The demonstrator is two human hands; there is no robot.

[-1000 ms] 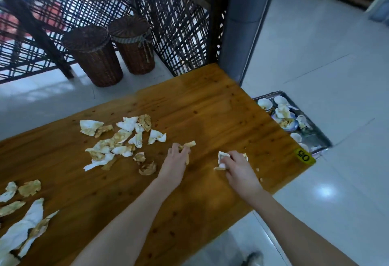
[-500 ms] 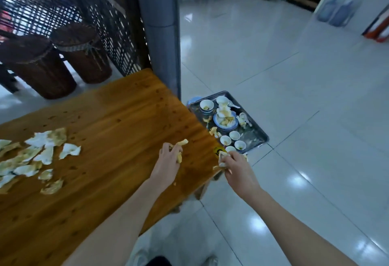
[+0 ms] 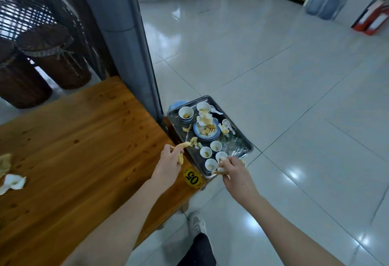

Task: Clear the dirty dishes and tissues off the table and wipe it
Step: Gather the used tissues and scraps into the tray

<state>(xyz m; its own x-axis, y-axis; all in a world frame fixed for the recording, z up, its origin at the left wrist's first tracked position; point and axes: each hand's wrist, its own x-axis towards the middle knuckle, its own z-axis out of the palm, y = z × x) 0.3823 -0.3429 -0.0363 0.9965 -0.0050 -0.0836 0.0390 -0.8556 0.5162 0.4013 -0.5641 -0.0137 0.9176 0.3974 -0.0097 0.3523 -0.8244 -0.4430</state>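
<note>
Shoe and leg: A white shoe (image 3: pixel 196 222) and a dark trouser leg (image 3: pixel 199 251) are on the shiny floor (image 3: pixel 294 118), just beside the end of the counter.
Counter: The counter (image 3: pixel 84 150) is brown wood with dark knots.
Writing: A yellow sticker (image 3: pixel 192 178) on the counter's near corner says "05".
Left hand: The left hand (image 3: pixel 170 163) reaches out over the counter's corner, just past the sticker. Its fingers curl round a yellow-stained tissue (image 3: pixel 186 144) that pokes out toward the tray.
Right hand: The right hand (image 3: pixel 233 171) is over the near end of the tray. It pinches a white crumpled tissue (image 3: pixel 220 169) beside the small cups.
Loose tissues: More dirty tissues (image 3: pixel 12 181) lie on the counter's far left, well apart from both hands.
Tray: A metal tray (image 3: pixel 242 141) sits just past the counter's end. What it rests on is hidden.
Dishes: Four small cups (image 3: pixel 205 152) stand at the tray's near end. Behind them is a blue-rimmed plate (image 3: pixel 208 138) piled with stained tissues, then two bowls (image 3: pixel 186 112) and white spoons (image 3: pixel 227 124).
Farther back: A grey pillar (image 3: pixel 117 23) stands behind the counter, with two brown woven stools (image 3: pixel 59 59) to its left.
Farthest: Two blue water bottles (image 3: pixel 326 5) stand by the wall.
</note>
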